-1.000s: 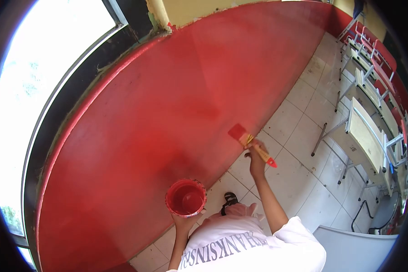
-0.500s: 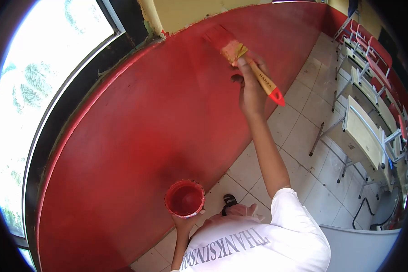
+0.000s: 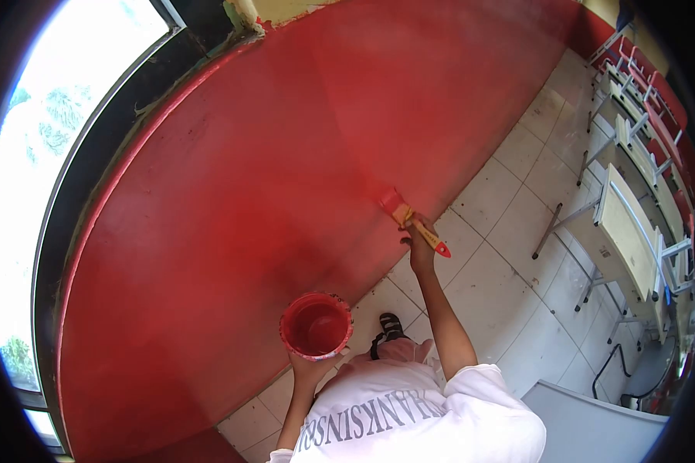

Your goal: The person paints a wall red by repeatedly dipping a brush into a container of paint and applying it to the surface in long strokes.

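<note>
My right hand point(image 3: 418, 233) grips a paintbrush point(image 3: 427, 234) by its wooden handle with a red tip. Its red-coated bristles are at the lower part of the red wall point(image 3: 232, 201), seemingly touching it. In my left hand point(image 3: 313, 366) is a small round paint pot point(image 3: 316, 326), held near my body with its mouth upward. Red paint coats the inside of the pot and its rim. The fingers under the pot are partly hidden.
A window point(image 3: 69, 131) with a dark frame borders the wall on the left. Tiled floor point(image 3: 486, 285) runs along the wall's foot. Desks point(image 3: 622, 231) and red chairs point(image 3: 656, 92) line the right side. A grey panel point(image 3: 594, 420) stands close at the lower right.
My right hand has brought the brush down from the wall's upper part to its lower part, closer to me. The pot stays in my left hand, nearly in place. The view has shifted slightly.
</note>
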`<action>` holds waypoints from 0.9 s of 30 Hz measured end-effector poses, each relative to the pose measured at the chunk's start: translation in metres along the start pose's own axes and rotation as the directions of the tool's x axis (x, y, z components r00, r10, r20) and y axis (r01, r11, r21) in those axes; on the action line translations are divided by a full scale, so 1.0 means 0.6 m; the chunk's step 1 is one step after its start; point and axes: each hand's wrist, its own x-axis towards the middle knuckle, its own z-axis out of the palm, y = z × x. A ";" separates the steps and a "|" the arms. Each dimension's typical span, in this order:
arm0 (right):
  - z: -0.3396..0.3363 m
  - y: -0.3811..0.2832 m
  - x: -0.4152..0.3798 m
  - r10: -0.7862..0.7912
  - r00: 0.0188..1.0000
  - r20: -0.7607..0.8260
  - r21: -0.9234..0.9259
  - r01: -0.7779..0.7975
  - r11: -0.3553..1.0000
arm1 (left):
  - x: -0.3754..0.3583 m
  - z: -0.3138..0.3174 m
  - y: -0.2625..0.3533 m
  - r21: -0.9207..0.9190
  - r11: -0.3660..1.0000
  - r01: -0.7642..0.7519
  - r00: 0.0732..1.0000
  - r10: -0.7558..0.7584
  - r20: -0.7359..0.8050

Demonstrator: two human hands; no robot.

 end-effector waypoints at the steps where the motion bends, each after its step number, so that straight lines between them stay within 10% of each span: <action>1: -0.026 0.030 -0.010 0.057 0.998 -0.041 0.012 -0.057 0.998 | -0.001 0.004 0.004 -0.016 1.000 -0.007 1.000 0.007 0.005; 11: -0.085 -0.035 -0.183 0.334 0.938 -0.089 0.071 -0.328 0.942 | -0.018 -0.009 0.018 -0.124 0.992 0.040 0.999 -0.042 -0.015; 19: 0.101 -0.281 -0.232 -0.062 0.941 0.332 0.158 0.009 0.987 | -0.046 -0.050 0.055 -0.200 0.978 -0.067 0.996 0.076 0.041; 27: 0.226 -0.373 -0.367 -0.112 0.557 0.823 -0.256 0.540 0.802 | -0.116 -0.102 0.047 -0.366 0.924 -0.110 0.993 0.092 -0.066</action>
